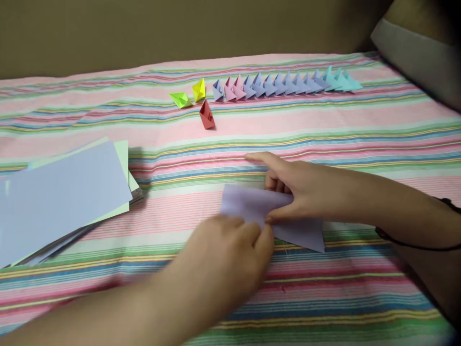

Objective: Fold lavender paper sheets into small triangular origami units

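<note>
A sheet of lavender paper [245, 202] lies on the striped cloth under both hands. My right hand [284, 187] grips its upper edge, the thumb on top, the index finger stretched out to the left and the other fingers curled behind. My left hand [230, 254] is closed at the paper's near edge, fingers bent and pressed together, slightly blurred. Its fingertips are partly hidden, and the hand covers the sheet's lower left part. The sheet's right corner shows below my right wrist.
At left lies a stack of paper [65, 192], lavender on top with pale green beneath. Farther back stand a row of folded lavender pieces [288, 85], pink ones [234, 89] and turquoise ones [340, 80]. Nearby are green [181, 99], yellow [199, 90] and red [206, 116] folded pieces.
</note>
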The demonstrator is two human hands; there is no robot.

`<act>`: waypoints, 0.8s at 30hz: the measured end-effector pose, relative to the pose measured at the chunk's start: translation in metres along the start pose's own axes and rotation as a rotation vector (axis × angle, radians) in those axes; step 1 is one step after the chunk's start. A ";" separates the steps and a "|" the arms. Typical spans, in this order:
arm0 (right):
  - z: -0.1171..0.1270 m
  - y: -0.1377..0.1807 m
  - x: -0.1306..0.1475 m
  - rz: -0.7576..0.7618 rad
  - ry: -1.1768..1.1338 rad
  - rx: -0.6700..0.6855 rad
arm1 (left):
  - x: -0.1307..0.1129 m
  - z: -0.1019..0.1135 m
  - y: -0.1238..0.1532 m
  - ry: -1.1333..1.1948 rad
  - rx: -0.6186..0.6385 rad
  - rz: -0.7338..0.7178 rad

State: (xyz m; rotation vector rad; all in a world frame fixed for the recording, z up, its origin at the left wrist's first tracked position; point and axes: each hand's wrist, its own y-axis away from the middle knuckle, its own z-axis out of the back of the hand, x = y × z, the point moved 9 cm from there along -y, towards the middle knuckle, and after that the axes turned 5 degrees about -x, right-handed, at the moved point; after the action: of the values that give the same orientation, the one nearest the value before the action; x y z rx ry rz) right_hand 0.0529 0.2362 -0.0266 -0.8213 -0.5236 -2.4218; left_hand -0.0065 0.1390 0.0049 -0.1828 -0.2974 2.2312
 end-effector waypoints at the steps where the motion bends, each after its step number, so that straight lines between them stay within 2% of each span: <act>1: -0.001 0.000 0.000 -0.002 0.001 0.012 | -0.006 -0.003 0.005 -0.048 0.028 0.040; 4: -0.003 0.001 0.001 0.002 0.016 0.044 | -0.031 -0.007 0.018 -0.093 0.032 0.018; 6: -0.003 0.001 0.003 0.013 0.033 0.054 | -0.037 -0.006 0.021 -0.111 0.015 0.022; 10: -0.003 0.001 0.003 0.035 0.057 0.048 | -0.034 -0.005 0.021 -0.102 -0.013 0.062; 18: -0.004 0.002 0.000 0.035 0.047 0.055 | -0.032 -0.007 0.020 -0.085 0.021 0.086; 24: -0.006 0.002 0.003 0.038 0.074 0.042 | -0.033 -0.006 0.022 -0.089 0.001 0.101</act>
State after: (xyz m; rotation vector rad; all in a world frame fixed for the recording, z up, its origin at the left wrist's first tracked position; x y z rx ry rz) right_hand 0.0491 0.2307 -0.0292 -0.7145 -0.5233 -2.3886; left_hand -0.0014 0.1009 -0.0056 -0.0995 -0.3421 2.3440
